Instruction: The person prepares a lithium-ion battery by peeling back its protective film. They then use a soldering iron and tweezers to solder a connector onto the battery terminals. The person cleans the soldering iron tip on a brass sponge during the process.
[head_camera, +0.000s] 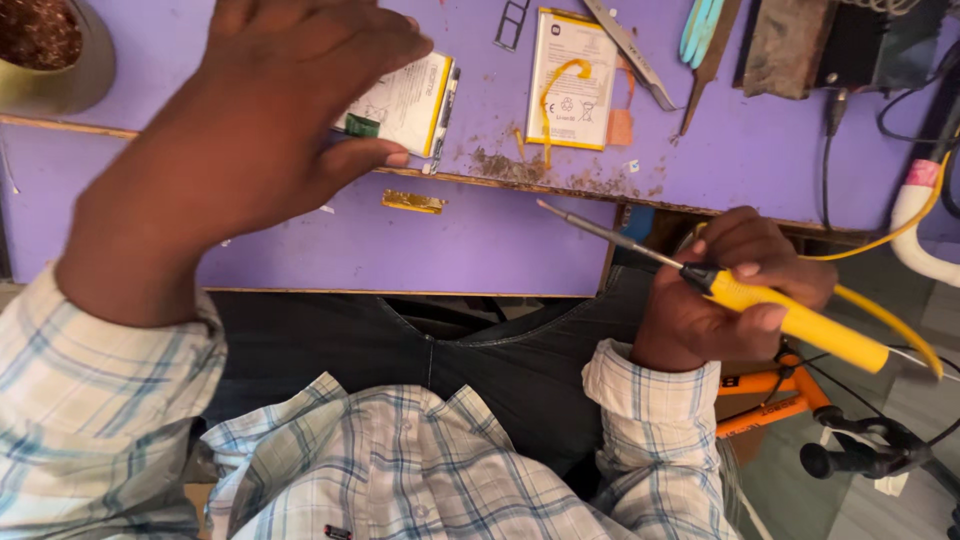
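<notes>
Head view: brown bits fill metal bowl.

two flat white, yellow-edged rectangular battery labels lie on the purple worktop: one battery under the left hand, another battery just right.

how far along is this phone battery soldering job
Done: two flat batteries lie out on the purple bench, one bare with a yellow pull strip, solder crumbs beside it. In hand: the left hand covers the other battery; the right hand grips a yellow soldering iron, tip off the work. Left: no joint visible; tweezers lie unused.
</notes>
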